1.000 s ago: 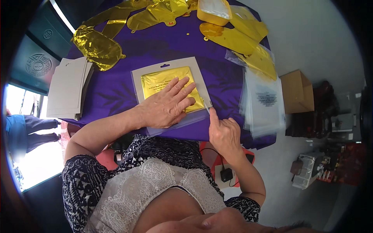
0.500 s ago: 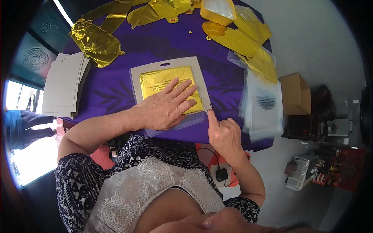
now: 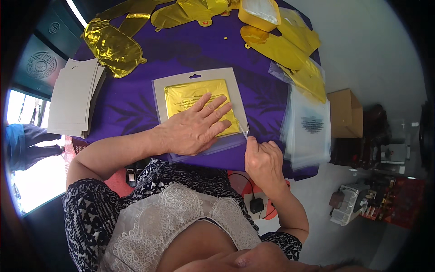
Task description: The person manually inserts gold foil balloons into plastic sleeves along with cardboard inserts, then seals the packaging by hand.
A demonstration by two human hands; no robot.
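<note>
A clear plastic packet (image 3: 159, 97) lies on the purple cloth, with a pale card (image 3: 237, 81) showing through it. A folded gold foil sheet (image 3: 179, 92), with small print, lies against the card. My left hand (image 3: 192, 129) is flat on the foil, its fingers stretched out and slightly apart. At the packet's right edge, my right hand (image 3: 264, 163) pinches a thin, silvery tool (image 3: 245, 132) whose exact kind I cannot make out. The tool's tip reaches the lower right corner of the foil.
Gold foil balloons (image 3: 113, 47) lie along the far side, beside a yellow tub (image 3: 260, 20) with white contents. Pale cards (image 3: 70, 102) are stacked at left. Clear plastic bags (image 3: 310, 136) lie at right, near a cardboard box (image 3: 345, 113) beyond the table (image 3: 217, 56).
My right hand has shifted slightly down and right, drawing the tool's tip a little along the foil's right edge. My left hand stays flat on the packet.
</note>
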